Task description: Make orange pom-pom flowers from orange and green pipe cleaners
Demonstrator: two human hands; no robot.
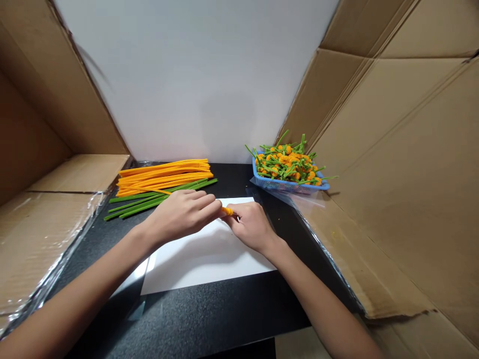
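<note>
Bare forearms reach in over my black table and above a white paper sheet. My left hand and right hand nearly meet, their fingertips pinched on a short orange pipe-cleaner piece. Farther off lie green pipe cleaners, a pile of orange pipe cleaners, and a blue basket heaped with green-stemmed orange pipe-cleaner flowers.
</note>
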